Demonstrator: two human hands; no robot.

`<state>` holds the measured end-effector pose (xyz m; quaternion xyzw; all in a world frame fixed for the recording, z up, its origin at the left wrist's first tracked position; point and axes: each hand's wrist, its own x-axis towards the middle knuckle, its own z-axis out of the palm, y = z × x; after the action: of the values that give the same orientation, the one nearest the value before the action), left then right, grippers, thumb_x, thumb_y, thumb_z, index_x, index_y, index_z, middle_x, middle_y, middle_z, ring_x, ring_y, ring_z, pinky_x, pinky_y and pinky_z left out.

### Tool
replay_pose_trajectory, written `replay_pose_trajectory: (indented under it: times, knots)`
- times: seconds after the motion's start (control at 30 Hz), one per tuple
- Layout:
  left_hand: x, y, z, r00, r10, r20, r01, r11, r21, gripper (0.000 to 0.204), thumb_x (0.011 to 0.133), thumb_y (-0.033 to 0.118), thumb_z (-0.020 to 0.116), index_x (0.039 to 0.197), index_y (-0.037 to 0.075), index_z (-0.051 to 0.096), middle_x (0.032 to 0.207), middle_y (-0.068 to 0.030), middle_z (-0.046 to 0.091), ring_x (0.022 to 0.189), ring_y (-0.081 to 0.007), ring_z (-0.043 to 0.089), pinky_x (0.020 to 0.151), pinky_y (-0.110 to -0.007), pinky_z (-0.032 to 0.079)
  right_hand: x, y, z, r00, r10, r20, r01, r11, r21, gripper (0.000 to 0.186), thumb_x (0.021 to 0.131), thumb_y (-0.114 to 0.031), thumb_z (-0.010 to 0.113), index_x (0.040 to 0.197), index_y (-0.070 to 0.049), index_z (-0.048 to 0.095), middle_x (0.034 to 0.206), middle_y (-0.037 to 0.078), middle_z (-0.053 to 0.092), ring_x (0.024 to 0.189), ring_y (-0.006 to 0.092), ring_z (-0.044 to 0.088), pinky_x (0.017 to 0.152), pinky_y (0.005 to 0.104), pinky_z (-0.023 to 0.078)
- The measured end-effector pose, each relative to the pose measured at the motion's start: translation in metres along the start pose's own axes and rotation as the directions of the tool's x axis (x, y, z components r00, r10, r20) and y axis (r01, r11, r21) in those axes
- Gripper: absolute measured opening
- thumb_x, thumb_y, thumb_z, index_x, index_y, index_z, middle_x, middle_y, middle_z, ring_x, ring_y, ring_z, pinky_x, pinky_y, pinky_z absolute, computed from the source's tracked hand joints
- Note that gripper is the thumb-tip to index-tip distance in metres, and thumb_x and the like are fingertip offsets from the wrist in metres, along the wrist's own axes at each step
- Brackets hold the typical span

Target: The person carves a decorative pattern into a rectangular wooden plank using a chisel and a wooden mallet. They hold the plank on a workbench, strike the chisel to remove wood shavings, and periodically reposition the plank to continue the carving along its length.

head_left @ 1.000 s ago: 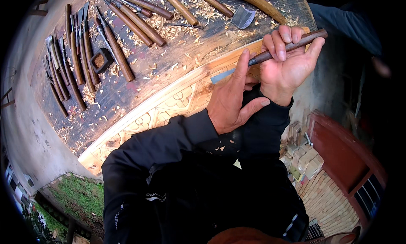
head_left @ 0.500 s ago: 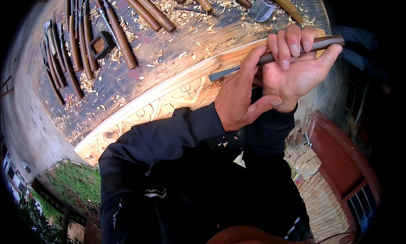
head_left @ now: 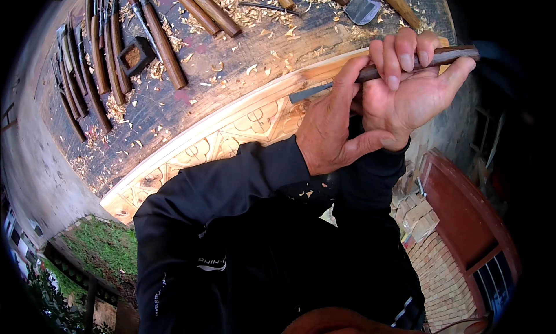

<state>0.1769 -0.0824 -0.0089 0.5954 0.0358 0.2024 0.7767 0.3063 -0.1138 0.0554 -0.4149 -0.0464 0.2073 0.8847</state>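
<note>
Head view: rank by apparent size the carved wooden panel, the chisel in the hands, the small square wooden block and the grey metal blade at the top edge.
1. carved wooden panel, by far the largest.
2. chisel, held by the right hand and left hand; nearness enlarges it.
3 and 4. small square wooden block and grey metal blade: look alike, not ranked.

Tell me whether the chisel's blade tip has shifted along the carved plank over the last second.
Cannot tell: the head camera itself moved. The wooden-handled chisel stays with its tip over the same stretch of the pale carved wooden plank.

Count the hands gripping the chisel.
2: the right hand wraps the wooden handle; the left hand pinches the chisel nearer its blade, over the carved plank. No others visible.
</note>
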Motion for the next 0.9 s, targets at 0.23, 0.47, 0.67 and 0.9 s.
replay_pose_trajectory:
  times: [0.23,0.47,0.67,0.9]
  knots:
    - [0.0,-0.002,0.001,1.0,-0.001,-0.006,0.001,1.0,-0.005,0.114,0.091,0.036,0.09,0.167,-0.002,0.014,0.136,-0.0246,0.066,0.123,-0.0304,0.071,0.103,-0.041,0.057,0.001,0.001,-0.007,0.999,-0.018,0.044,0.017,1.0,0.009,0.074,0.109,-0.077,0.029,0.082,-0.011,0.049,0.066,0.007,0.051,0.042,0.0147,0.036,0.038,0.0266,0.033]
    - [0.001,0.0,0.001,1.0,-0.007,-0.011,0.007,1.0,-0.003,0.12,0.086,0.037,0.095,0.167,-0.002,0.015,0.135,-0.0245,0.067,0.126,-0.0319,0.07,0.104,-0.041,0.056,0.002,0.003,-0.002,0.999,-0.023,-0.027,0.022,0.999,-0.041,0.073,0.108,-0.078,0.031,0.082,-0.012,0.048,0.066,0.006,0.049,0.043,0.0149,0.036,0.038,0.0269,0.033]
    - [0.002,-0.002,0.002,0.996,0.068,-0.05,-0.065,0.995,0.074,0.143,0.066,0.046,0.106,0.166,-0.002,0.016,0.133,-0.0231,0.069,0.127,-0.0323,0.07,0.106,-0.043,0.055,0.0,0.004,0.011,0.996,-0.029,-0.088,0.016,0.988,-0.155,0.072,0.108,-0.077,0.031,0.079,-0.014,0.045,0.064,0.004,0.046,0.043,0.0133,0.031,0.043,0.0279,0.03]
    - [0.004,-0.003,0.007,0.995,0.051,-0.089,-0.044,0.996,0.073,0.14,0.065,0.044,0.106,0.164,-0.001,0.018,0.142,-0.0263,0.062,0.134,-0.0387,0.064,0.11,-0.044,0.052,0.001,0.006,0.013,0.998,-0.013,-0.068,0.002,0.986,-0.168,0.07,0.109,-0.077,0.031,0.079,-0.014,0.044,0.063,0.003,0.044,0.043,0.0124,0.029,0.046,0.0285,0.028]
